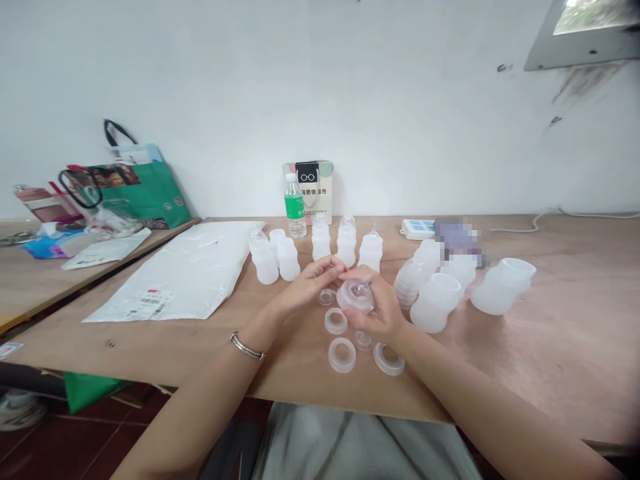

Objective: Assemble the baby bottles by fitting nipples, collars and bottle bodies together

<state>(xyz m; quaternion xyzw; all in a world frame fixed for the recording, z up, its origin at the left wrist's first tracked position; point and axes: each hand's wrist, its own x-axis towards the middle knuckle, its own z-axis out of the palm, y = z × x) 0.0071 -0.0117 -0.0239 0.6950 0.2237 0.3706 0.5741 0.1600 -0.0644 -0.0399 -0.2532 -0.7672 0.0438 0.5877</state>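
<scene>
Bottles (435,305) — frosted plastic, smooth; rings (342,367) translucent plastic; bracelet (247,348) — shiny metal; tabletop (575,347) faintly glossy.

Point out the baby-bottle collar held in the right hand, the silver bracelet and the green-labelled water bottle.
Baby-bottle collar (353,298), head view: its visible middle.
Silver bracelet (245,347), head view: the band's outer side.
Water bottle (295,207), head view: its green label.

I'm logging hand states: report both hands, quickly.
Right hand: closed, holding a translucent bottle collar.
Left hand: fingertips at the right hand's; whether it holds anything cannot be told.
</scene>
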